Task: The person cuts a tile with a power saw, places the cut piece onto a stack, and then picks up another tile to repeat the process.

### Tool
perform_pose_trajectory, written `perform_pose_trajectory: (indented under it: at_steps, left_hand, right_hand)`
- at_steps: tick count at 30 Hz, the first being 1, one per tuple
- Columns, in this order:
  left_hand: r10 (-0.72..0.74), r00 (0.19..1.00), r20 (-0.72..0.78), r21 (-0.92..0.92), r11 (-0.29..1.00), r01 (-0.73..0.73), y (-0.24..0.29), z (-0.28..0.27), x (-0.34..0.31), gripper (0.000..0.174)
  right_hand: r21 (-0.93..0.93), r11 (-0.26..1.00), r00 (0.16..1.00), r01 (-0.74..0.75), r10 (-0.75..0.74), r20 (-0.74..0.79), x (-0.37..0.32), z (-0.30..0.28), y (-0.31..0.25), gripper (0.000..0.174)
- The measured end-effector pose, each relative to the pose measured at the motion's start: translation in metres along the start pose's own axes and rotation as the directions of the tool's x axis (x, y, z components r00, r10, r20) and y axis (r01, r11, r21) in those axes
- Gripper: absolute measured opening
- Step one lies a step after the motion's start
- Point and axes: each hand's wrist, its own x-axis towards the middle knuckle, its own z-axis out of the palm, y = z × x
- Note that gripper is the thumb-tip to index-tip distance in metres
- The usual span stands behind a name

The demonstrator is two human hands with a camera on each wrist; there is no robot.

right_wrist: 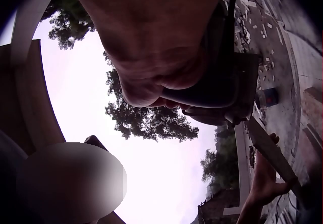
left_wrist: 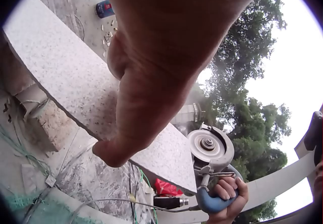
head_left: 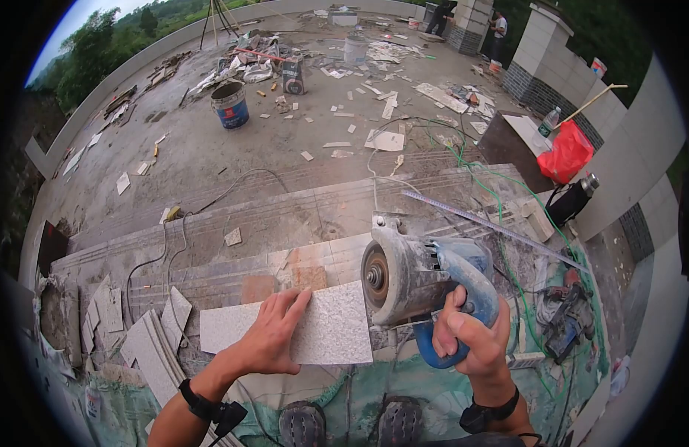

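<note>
A speckled light stone tile (head_left: 337, 325) lies under my left hand (head_left: 273, 335), which grips it with the fingers on top and the thumb at the near edge. In the left wrist view the thumb of that hand (left_wrist: 144, 103) curls round the tile's edge (left_wrist: 166, 156). My right hand (head_left: 475, 335) holds a circular saw (head_left: 411, 276) by its blue handle, the fingers wrapped round it. The saw's round disc (left_wrist: 207, 142) stands upright close by the tile's right end; whether they touch, I cannot tell.
Cut tile strips (head_left: 154, 354) lean at the left. A metal ruler (head_left: 493, 226), green cables and a black flask (head_left: 571, 200) lie to the right, near a red bag (head_left: 566, 153). A bucket (head_left: 230, 106) and scattered tile scraps lie beyond the steps.
</note>
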Motion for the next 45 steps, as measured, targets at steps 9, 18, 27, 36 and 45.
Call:
perform_pose_trajectory:
  at_steps: [9,18,27,36,45]
  left_hand:
    - [0.010,1.000,-0.018,-0.024,1.000,-0.011,-0.0013,0.0020,0.0001,0.132]
    - [0.011,1.000,-0.016,-0.026,1.000,-0.011,-0.0017,0.0020,0.0004,0.133]
    - [0.000,1.000,-0.019,-0.013,1.000,0.000,-0.0029,0.0037,0.0002,0.133]
    - [-0.005,1.000,-0.019,-0.010,1.000,0.005,-0.0035,0.0043,0.0009,0.134]
    - [-0.003,1.000,-0.023,-0.009,1.000,0.003,-0.0036,0.0056,0.0008,0.134]
  right_hand:
    - [0.010,1.000,1.000,-0.004,0.004,-0.006,-0.0002,0.0001,0.0021,0.027]
    - [0.024,1.000,1.000,-0.010,0.010,0.000,-0.0015,-0.0021,0.0038,0.026]
    - [0.033,0.999,1.000,-0.027,0.027,0.002,-0.0041,-0.0026,0.0038,0.027]
    - [0.036,0.999,0.999,-0.039,0.039,0.002,-0.0043,-0.0031,0.0042,0.028]
    - [0.041,0.997,0.998,-0.059,0.059,-0.005,-0.0040,-0.0039,0.0044,0.029]
